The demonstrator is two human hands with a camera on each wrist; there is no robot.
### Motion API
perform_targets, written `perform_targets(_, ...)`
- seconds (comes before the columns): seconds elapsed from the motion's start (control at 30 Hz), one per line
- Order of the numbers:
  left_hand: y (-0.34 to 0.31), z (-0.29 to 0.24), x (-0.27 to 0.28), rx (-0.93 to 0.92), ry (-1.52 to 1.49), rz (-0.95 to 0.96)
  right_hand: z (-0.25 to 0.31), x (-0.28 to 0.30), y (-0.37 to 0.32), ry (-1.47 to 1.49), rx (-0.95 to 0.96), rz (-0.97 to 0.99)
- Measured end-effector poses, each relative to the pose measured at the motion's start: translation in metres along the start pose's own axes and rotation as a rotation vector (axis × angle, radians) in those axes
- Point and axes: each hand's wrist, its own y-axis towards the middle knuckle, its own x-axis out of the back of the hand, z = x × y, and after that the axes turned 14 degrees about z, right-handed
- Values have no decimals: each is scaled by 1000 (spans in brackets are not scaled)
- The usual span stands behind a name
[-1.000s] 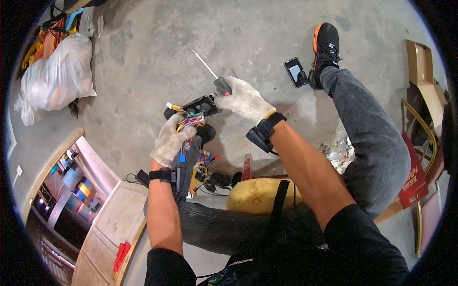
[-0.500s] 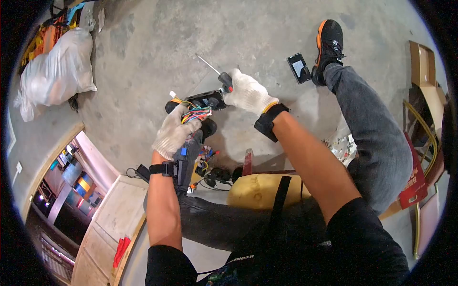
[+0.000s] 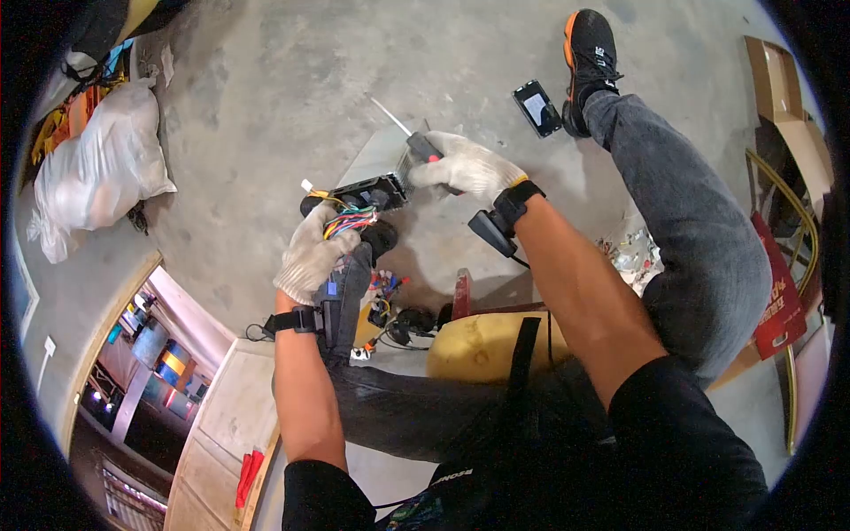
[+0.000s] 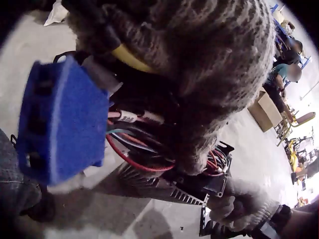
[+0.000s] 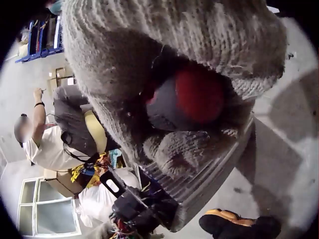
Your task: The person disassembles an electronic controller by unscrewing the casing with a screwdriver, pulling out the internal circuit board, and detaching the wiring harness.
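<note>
The gloved left hand (image 3: 312,257) grips a bundle of coloured wires (image 3: 352,221) beside a black device with a finned metal casing (image 3: 374,191). In the left wrist view a blue connector (image 4: 77,124) hangs in front of that glove (image 4: 224,55). At the casing's other end, the gloved right hand (image 3: 469,168) holds a screwdriver (image 3: 421,144), its shaft pointing away from the device. The right wrist view shows the red and grey handle (image 5: 197,97) inside the curled glove (image 5: 109,55), with fingertips against the fins (image 5: 204,181).
A phone-like device (image 3: 537,108) lies on the floor near a black shoe (image 3: 591,53). More wires and connectors (image 3: 385,305) lie by the left leg, near a yellow cushion (image 3: 478,347). A white bag (image 3: 111,164) sits at the left, an open carton (image 3: 779,88) at the right.
The device has turned, so more of its finned side and flat grey face shows. The right hand has shifted slightly along its end, screwdriver still held. The head view has also shifted.
</note>
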Motion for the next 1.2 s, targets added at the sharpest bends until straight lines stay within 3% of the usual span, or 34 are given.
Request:
perform_targets(0.17,5,10,2,-56,28,-27,-24,3,9,-122,51,-70)
perform_targets(0.4,6,14,2,-38,-142,38,-16,-17,13,-181,94,-139)
perform_targets(0.53,6,14,1,-104,-115,14,-8,-18,9,-199,63,-127)
perform_targets(0.63,3,6,1,-86,-33,-14,-7,-22,12,-238,143,-155)
perform_targets(0.7,2,2,1,-67,-4,-6,-6,-25,20,-464,180,-234)
perform_targets(0.83,-2,-7,-2,-110,0,-23,-5,-35,29,-633,196,-315)
perform_targets(0.9,-7,-16,0,-31,-74,11,-6,-36,33,-732,232,-341)
perform_targets(1.0,-2,-4,-2,-139,66,-57,-9,-34,32,-698,189,-268)
perform_targets(1.2,4,-1,-1,-48,164,-29,-13,-28,25,-521,147,-251)
